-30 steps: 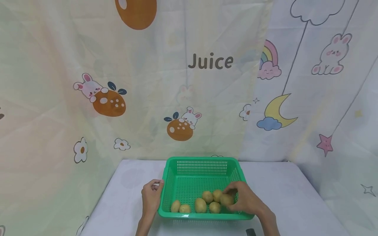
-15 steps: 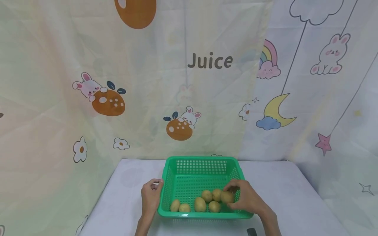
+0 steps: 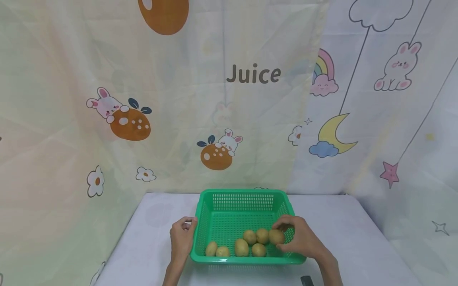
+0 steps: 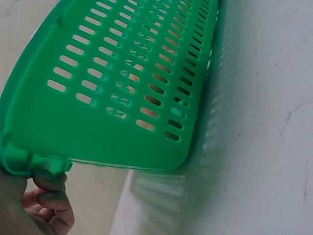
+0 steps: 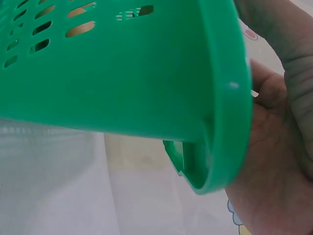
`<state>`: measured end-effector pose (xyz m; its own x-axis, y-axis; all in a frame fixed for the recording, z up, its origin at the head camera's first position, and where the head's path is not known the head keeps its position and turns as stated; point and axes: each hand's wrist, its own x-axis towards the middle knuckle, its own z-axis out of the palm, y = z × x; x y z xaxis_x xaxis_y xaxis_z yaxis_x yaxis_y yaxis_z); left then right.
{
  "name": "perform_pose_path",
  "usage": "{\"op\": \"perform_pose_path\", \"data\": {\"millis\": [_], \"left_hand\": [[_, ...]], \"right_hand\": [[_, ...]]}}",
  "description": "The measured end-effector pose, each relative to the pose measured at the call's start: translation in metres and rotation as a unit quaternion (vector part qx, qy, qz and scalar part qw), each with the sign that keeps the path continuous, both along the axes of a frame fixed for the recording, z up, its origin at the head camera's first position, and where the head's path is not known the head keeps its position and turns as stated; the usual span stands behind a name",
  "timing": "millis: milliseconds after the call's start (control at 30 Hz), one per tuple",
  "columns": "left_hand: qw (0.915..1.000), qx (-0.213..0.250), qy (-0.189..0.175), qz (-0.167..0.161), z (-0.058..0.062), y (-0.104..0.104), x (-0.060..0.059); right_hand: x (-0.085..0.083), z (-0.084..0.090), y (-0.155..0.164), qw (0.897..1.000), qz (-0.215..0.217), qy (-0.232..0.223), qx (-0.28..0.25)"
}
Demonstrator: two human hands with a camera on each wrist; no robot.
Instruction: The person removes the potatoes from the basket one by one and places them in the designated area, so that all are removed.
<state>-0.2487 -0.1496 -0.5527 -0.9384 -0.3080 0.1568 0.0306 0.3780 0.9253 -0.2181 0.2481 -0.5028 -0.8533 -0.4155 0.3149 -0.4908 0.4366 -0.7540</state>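
1. Six potatoes lying in the green basket (image 3: 247,206) on the desk (image 3: 343,238), five loose along the near wall, one (image 3: 276,236) at the right end under the right hand (image 3: 298,240).
2. Right grip curled round that potato, thumb and fingers closed on it, potato seemingly not yet lifted off the basket floor.
3. Left hand (image 3: 181,238) pinching the left rim of the basket, fingers curled under the lip, steadying it.
4. Judged step: taking a potato out of the basket.
5. Next move calls for lifting straight up, clearing the right wall, keeping the basket pinned.
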Motion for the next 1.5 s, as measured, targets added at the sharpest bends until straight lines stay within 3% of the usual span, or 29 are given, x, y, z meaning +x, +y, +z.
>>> {"op": "perform_pose_path", "data": {"millis": [567, 900, 1500], "left_hand": [[1.0, 0.0, -0.006, -0.001, 0.002, 0.001, -0.001], [1.0, 0.002, 0.003, 0.002, 0.0, 0.0, 0.0], [1.0, 0.002, -0.001, 0.003, 0.0, 0.001, 0.0]], "right_hand": [[0.006, 0.007, 0.007, 1.0, -0.001, 0.008, -0.013], [0.006, 0.014, 0.013, 1.0, -0.028, 0.011, 0.006], [0.007, 0.017, 0.024, 0.999, -0.021, 0.049, 0.003]]}}
